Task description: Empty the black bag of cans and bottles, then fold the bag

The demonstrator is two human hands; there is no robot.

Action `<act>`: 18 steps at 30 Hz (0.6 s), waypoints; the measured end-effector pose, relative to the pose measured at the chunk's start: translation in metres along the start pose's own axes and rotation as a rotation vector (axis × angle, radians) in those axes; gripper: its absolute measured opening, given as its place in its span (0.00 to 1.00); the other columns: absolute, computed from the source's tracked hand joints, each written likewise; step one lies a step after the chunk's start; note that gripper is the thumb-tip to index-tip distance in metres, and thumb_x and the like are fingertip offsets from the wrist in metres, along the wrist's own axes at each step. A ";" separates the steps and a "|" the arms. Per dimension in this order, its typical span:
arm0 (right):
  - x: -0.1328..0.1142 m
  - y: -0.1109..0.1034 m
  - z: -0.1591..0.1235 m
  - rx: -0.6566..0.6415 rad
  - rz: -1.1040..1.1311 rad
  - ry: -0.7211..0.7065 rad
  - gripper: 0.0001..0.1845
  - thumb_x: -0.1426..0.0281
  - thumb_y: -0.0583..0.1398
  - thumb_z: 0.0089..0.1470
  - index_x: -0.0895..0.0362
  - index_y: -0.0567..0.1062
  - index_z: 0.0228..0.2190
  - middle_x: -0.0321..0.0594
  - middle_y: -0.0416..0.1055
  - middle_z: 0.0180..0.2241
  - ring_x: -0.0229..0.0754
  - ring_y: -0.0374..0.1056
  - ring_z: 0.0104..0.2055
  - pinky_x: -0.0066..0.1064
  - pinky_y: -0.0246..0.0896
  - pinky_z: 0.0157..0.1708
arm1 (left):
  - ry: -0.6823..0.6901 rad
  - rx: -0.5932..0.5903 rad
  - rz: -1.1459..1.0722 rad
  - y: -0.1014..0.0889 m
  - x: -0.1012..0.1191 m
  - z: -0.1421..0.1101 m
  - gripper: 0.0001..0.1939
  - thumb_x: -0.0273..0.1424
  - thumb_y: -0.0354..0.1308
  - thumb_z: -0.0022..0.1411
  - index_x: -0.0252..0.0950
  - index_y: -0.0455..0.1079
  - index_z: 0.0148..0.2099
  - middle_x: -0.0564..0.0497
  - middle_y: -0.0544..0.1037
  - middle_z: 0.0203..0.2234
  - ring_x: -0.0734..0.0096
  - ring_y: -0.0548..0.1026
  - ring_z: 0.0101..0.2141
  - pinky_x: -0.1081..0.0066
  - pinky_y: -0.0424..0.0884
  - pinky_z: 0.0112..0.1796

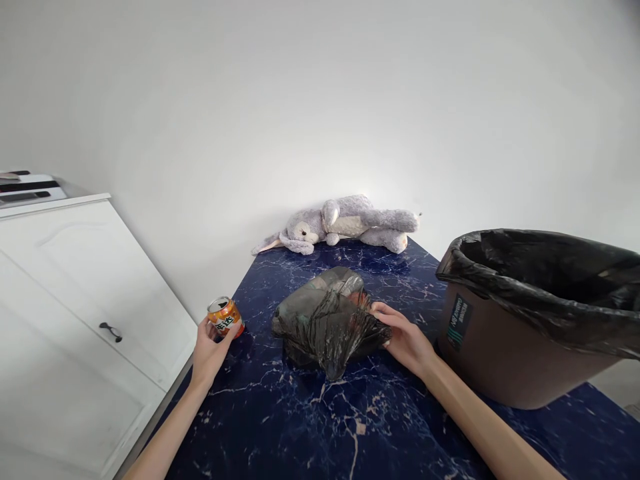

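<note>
At the left edge of the table, my left hand (pixel 213 348) is wrapped round an orange drink can (pixel 225 319), which stands upright. My right hand (pixel 406 339) pinches the right side of a black plastic bag (pixel 325 320) in the middle of the table. The bag is bunched up, and its thin film shows something reddish and pale inside that I cannot make out. To the right of my right hand stands a brown trash bin (pixel 510 353) with a black liner (pixel 500 267) folded over its rim.
The tabletop (pixel 280 427) is dark blue with a marble pattern. A grey plush rabbit (pixel 345 223) lies on its side at the far end, against the white wall. On the left is a white cabinet (pixel 75 300) with a white and black object (pixel 30 190) on top.
</note>
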State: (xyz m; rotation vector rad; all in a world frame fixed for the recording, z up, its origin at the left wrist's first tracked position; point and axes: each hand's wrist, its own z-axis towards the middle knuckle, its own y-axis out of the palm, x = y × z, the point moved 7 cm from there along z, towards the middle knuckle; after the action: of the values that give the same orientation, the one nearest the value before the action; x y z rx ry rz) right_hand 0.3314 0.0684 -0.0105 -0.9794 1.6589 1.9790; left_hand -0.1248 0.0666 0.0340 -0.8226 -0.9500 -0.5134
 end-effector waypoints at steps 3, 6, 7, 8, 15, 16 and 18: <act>0.000 0.002 -0.001 -0.010 0.000 0.009 0.16 0.66 0.76 0.49 0.54 0.80 0.39 0.31 0.71 0.30 0.34 0.65 0.29 0.27 0.58 0.29 | 0.128 0.183 0.067 -0.009 0.027 -0.021 0.47 0.47 0.73 0.56 0.37 0.53 0.68 0.32 0.58 0.70 0.43 0.61 0.70 0.44 0.58 0.69; 0.001 0.004 -0.001 -0.017 -0.001 0.015 0.16 0.65 0.76 0.49 0.53 0.81 0.38 0.31 0.72 0.31 0.34 0.65 0.29 0.27 0.59 0.29 | 0.517 0.235 0.142 -0.006 0.082 -0.061 0.23 0.40 0.65 0.66 0.37 0.63 0.57 0.39 0.69 0.56 0.54 0.73 0.55 0.53 0.71 0.59; 0.001 0.004 -0.001 -0.017 0.000 0.017 0.16 0.65 0.76 0.48 0.53 0.81 0.38 0.31 0.72 0.31 0.34 0.65 0.29 0.27 0.59 0.29 | 0.644 0.093 0.158 0.007 0.100 -0.075 0.10 0.37 0.61 0.71 0.38 0.67 0.49 0.45 0.74 0.46 0.60 0.76 0.47 0.58 0.73 0.52; 0.001 0.004 -0.001 -0.017 0.001 0.017 0.16 0.65 0.76 0.48 0.54 0.81 0.39 0.31 0.72 0.31 0.34 0.65 0.29 0.27 0.59 0.28 | 0.754 -0.145 0.178 0.025 0.115 -0.092 0.04 0.32 0.55 0.75 0.39 0.69 0.44 0.49 0.76 0.40 0.63 0.76 0.41 0.62 0.73 0.47; 0.000 0.006 -0.001 -0.032 0.015 0.008 0.17 0.66 0.76 0.49 0.53 0.81 0.40 0.31 0.73 0.32 0.33 0.66 0.29 0.26 0.58 0.27 | 0.947 -0.735 0.306 0.097 0.142 -0.158 0.13 0.29 0.47 0.78 0.38 0.74 0.48 0.44 0.81 0.41 0.58 0.77 0.45 0.56 0.72 0.54; -0.001 0.007 -0.001 -0.039 0.016 0.006 0.16 0.66 0.76 0.49 0.53 0.81 0.40 0.31 0.72 0.31 0.33 0.65 0.29 0.26 0.58 0.27 | 0.920 -0.711 0.308 0.103 0.142 -0.156 0.14 0.29 0.46 0.78 0.37 0.74 0.50 0.42 0.81 0.44 0.55 0.77 0.47 0.54 0.73 0.55; -0.002 0.009 -0.002 -0.057 0.018 0.006 0.14 0.66 0.75 0.51 0.53 0.81 0.39 0.31 0.70 0.30 0.33 0.63 0.28 0.25 0.58 0.26 | 0.872 -0.681 0.308 0.116 0.140 -0.151 0.18 0.30 0.44 0.77 0.37 0.72 0.58 0.38 0.80 0.51 0.51 0.77 0.53 0.51 0.74 0.58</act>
State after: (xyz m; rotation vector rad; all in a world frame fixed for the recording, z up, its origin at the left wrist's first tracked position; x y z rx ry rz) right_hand 0.3272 0.0650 -0.0033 -0.9948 1.6279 2.0472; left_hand 0.1033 0.0105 0.0613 -1.1732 0.1834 -0.8412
